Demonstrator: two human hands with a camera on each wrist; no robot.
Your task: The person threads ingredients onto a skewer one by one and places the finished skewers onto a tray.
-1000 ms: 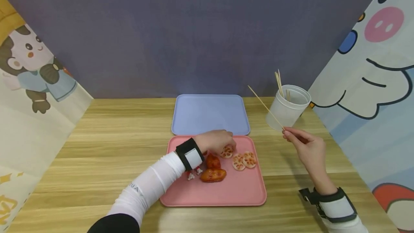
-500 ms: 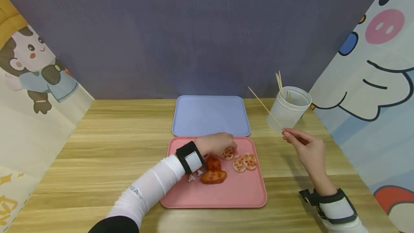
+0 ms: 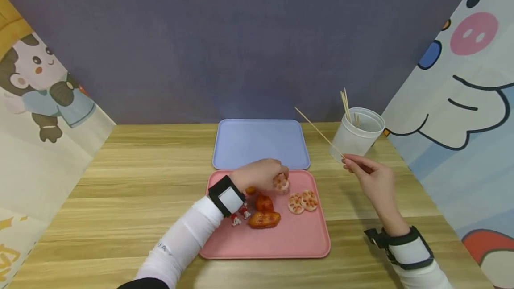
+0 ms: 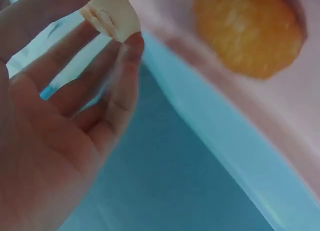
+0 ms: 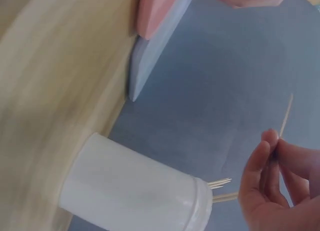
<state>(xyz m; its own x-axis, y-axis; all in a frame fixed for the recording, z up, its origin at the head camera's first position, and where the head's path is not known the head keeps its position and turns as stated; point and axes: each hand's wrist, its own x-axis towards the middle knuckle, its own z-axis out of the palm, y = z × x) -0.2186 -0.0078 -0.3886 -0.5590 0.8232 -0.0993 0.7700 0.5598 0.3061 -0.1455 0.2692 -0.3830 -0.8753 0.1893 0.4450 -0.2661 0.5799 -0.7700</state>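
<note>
Over the far part of the pink tray [image 3: 289, 241], my left hand [image 3: 257, 175] pinches a lotus root slice [image 3: 280, 183]. Seen from the left wrist, the slice [image 4: 116, 17] sits edge-on at the fingertips, above the tray. To the right of the tray, my right hand [image 3: 373, 183] pinches a thin bamboo skewer [image 3: 319, 132] by its lower end. The skewer's upper end points up and to the left. Two more lotus root slices [image 3: 296, 203] lie overlapping on the tray's right side. A glazed chicken wing [image 3: 264, 220] and a red-orange piece [image 3: 264, 203] lie left of them.
Behind the pink tray lies a blue tray [image 3: 261, 142]. A white plastic cup [image 3: 356, 135] with several skewers [image 3: 346, 104] stands at the back right, near the right hand. Small red-and-white pieces [image 3: 235, 220] and a golden piece [image 4: 250, 33] are partly covered by the left arm.
My left hand has lifted the lotus root slice and drawn it slightly left. The right hand has moved a little left with the skewer.
</note>
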